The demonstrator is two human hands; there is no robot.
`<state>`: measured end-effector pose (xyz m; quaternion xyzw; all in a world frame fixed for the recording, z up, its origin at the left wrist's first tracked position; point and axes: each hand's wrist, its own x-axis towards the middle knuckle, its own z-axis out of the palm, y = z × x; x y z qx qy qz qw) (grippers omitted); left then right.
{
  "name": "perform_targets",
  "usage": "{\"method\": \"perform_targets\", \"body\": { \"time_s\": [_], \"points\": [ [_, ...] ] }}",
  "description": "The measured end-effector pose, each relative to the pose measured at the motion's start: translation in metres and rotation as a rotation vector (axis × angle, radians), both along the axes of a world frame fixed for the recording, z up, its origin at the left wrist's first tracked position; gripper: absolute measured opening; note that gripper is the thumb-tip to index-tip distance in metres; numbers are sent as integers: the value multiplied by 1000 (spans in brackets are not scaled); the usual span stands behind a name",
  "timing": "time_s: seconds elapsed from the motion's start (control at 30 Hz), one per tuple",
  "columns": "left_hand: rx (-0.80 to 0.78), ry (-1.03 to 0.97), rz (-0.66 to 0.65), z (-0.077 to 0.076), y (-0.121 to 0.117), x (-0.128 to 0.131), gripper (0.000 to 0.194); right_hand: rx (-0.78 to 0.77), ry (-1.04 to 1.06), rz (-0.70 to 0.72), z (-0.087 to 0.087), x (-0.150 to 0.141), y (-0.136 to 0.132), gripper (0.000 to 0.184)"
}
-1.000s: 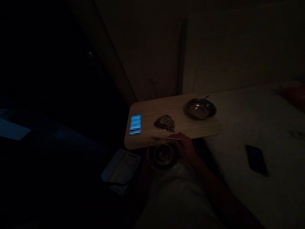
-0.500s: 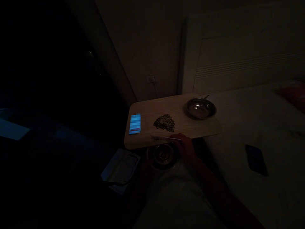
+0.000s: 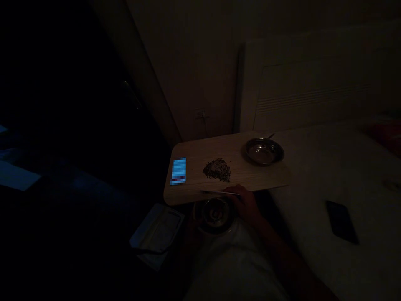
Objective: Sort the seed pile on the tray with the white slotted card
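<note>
Gripping the right end of a slim tool (image 3: 219,192), the right hand (image 3: 245,201) has its fingers closed at the near edge of a tabletop (image 3: 196,152), between four and five o'clock from the small heap (image 3: 216,170) lying there. The tool shows as a thin, pale, straight line, brighter by the fingers and darkening along its free part; whether it is a blade or a brush cannot be told. Its long axis runs almost from three to nine o'clock, the free end pointing to nine, just beyond the six o'clock side of the heap. Dark grains edge the heap and greyer ones fill its middle; it looks loose and crumbly, roughly triangular, a little longer from nine to three, with one corner drawn out towards four. Farther out at six o'clock sits a round, shiny basin (image 3: 216,230) with ringed walls, its contents too dim to make out. Near its nine o'clock side the left hand (image 3: 194,225) is a faint reddish shape, apart from the right; whether it holds anything cannot be told. The tabletop has pale wood grain and rounded corners. At nine o'clock from the heap lies a lit screen (image 3: 178,170), blurred into blue squares; at two, a shallow metal bowl (image 3: 265,151) with a thin handle (image 3: 271,136) showing past its far rim. Near four o'clock, well apart, a dark flat slab (image 3: 341,221) rests on whitish cloth (image 3: 310,209).
</note>
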<state>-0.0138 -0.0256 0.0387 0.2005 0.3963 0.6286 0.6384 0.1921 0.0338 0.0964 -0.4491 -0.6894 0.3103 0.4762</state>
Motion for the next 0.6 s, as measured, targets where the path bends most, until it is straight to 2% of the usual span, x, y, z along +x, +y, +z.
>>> {"method": "perform_targets", "body": {
  "time_s": [0.43, 0.6],
  "points": [
    [-17, 10, 61, -12, 1, -3, 58, 7, -53, 72, 7, 3, 1, 24],
    [-32, 8, 23, -12, 0, -3, 57, 28, -71, 77, 4, -3, 4, 24]
  ]
}}
